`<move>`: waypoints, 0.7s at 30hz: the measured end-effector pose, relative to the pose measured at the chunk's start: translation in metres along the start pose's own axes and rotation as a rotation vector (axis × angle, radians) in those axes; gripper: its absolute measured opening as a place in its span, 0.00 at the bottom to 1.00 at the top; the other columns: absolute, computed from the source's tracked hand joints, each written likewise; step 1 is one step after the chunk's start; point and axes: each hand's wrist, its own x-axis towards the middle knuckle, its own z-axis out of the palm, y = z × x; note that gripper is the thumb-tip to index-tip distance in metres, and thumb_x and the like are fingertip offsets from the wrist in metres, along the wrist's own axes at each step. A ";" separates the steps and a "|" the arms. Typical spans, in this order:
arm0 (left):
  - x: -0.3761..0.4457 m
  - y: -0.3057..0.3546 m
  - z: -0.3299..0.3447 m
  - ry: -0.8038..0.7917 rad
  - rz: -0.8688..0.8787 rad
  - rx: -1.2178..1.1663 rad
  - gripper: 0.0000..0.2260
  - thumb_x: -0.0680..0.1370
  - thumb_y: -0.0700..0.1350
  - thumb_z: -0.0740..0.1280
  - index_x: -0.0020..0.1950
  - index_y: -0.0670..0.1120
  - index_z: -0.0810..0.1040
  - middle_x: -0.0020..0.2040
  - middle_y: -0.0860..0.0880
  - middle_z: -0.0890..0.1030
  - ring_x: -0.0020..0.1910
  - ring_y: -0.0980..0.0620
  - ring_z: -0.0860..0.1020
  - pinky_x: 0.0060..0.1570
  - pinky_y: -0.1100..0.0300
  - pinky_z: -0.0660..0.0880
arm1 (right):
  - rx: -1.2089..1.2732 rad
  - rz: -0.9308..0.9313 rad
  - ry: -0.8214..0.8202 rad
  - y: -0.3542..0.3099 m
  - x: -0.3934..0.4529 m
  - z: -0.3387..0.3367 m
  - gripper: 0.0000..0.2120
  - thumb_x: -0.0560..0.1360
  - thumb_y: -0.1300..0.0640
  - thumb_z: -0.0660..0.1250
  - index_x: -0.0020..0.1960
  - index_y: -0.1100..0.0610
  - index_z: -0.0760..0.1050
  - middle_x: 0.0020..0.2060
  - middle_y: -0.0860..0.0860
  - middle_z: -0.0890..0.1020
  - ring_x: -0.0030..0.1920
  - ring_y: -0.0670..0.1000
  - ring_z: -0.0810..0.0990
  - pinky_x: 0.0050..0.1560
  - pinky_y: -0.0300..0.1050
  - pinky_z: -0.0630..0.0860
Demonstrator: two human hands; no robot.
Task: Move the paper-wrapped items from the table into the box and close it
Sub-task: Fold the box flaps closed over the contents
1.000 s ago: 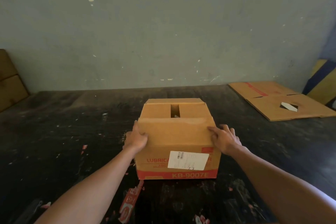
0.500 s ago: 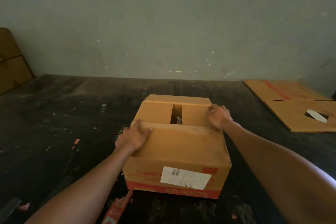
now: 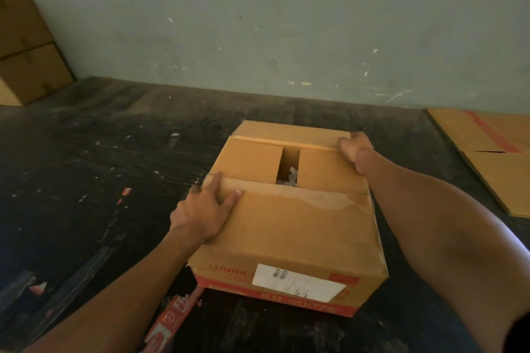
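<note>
A brown cardboard box point(image 3: 298, 226) with red print and a white label stands on the dark table point(image 3: 114, 157) in front of me. Its near flap is folded down and two inner flaps lie flat with a gap between them. Crumpled paper wrapping point(image 3: 289, 176) shows through that gap. My left hand point(image 3: 205, 209) rests with spread fingers on the left end of the near flap, pressing it down. My right hand point(image 3: 354, 149) reaches to the box's far right corner, its fingers curled over the edge of the far flap point(image 3: 286, 133).
Flattened cardboard sheets point(image 3: 493, 157) lie on the table at the right. More brown cardboard point(image 3: 25, 51) leans at the far left against the grey wall. A red printed strip point(image 3: 169, 321) lies on the table by the box's near left corner.
My right hand moved from the box's near right side to its far right corner and took the far flap's edge. My left hand shifted onto the near flap. The view came closer.
</note>
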 end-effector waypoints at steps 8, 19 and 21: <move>-0.002 0.003 0.002 0.023 -0.032 0.021 0.37 0.72 0.76 0.46 0.77 0.63 0.45 0.76 0.41 0.62 0.64 0.36 0.74 0.55 0.41 0.76 | 0.519 -0.131 0.183 -0.030 -0.009 -0.012 0.30 0.78 0.53 0.64 0.77 0.51 0.57 0.74 0.53 0.67 0.71 0.57 0.68 0.70 0.51 0.65; -0.013 0.008 -0.002 0.029 -0.017 -0.063 0.35 0.75 0.73 0.48 0.78 0.61 0.42 0.75 0.40 0.62 0.64 0.36 0.73 0.58 0.41 0.73 | 0.295 -0.420 0.301 0.006 -0.103 -0.033 0.13 0.81 0.51 0.60 0.57 0.59 0.77 0.47 0.51 0.80 0.44 0.46 0.77 0.39 0.33 0.69; -0.017 0.007 -0.003 0.058 -0.002 -0.120 0.39 0.75 0.72 0.51 0.77 0.60 0.34 0.74 0.39 0.63 0.63 0.36 0.74 0.54 0.42 0.73 | 0.154 -0.431 0.219 0.021 -0.117 -0.034 0.13 0.81 0.52 0.61 0.61 0.57 0.77 0.51 0.51 0.80 0.46 0.44 0.77 0.39 0.31 0.68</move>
